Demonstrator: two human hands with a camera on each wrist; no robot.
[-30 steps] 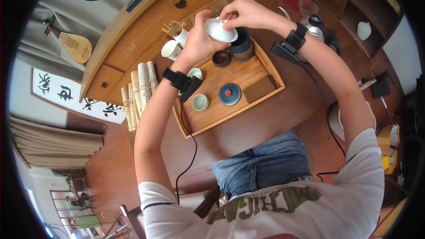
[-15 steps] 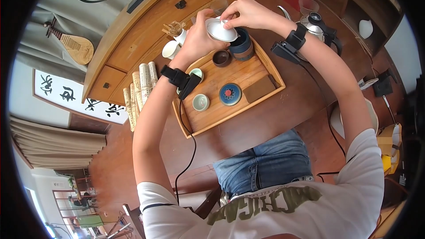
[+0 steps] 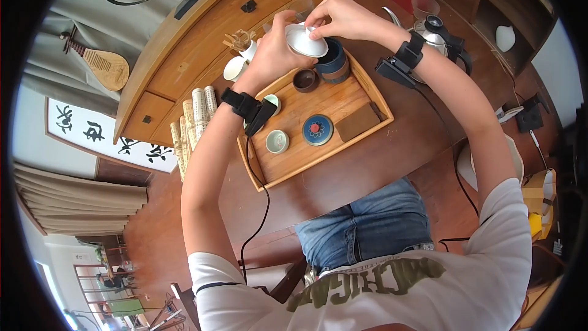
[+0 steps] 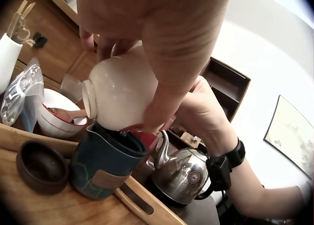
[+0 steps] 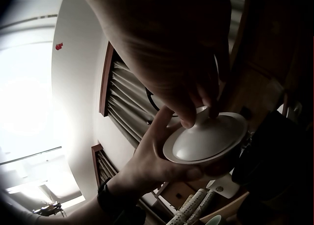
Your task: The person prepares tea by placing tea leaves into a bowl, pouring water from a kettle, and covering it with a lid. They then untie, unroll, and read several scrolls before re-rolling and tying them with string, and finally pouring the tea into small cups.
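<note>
A white lidded tea bowl, a gaiwan (image 3: 305, 40), is held tipped on its side right over the mouth of a dark blue pitcher (image 3: 334, 58) with a brown band, at the far end of a wooden tea tray (image 3: 361, 89). In the left wrist view the bowl's rim (image 4: 89, 98) points down toward the pitcher's opening, just touching or nearly touching its edge. The left hand (image 3: 274, 55) wraps the bowl from the side, fingers curled round its body. The right hand (image 3: 345, 17) comes from above, its fingertips (image 5: 189, 121) pinching and pressing the lid knob so the lid (image 5: 208, 137) stays on.

Beside the pitcher on the tray sits a small dark brown cup (image 3: 304, 79). Nearer the person lie two pale green cups (image 3: 277, 141), a round blue lid with a red centre (image 3: 317, 129) and a brown square pad (image 3: 358, 122). A steel kettle (image 3: 432, 34) stands right of the tray. Left of it lie bamboo scrolls with small writing, too fine to read (image 3: 197, 113). A wall scroll (image 3: 92, 132) bears large black brush characters. The person's shirt (image 3: 380, 282) shows green letters, upside down, seemingly "MICHIGAN".
</note>
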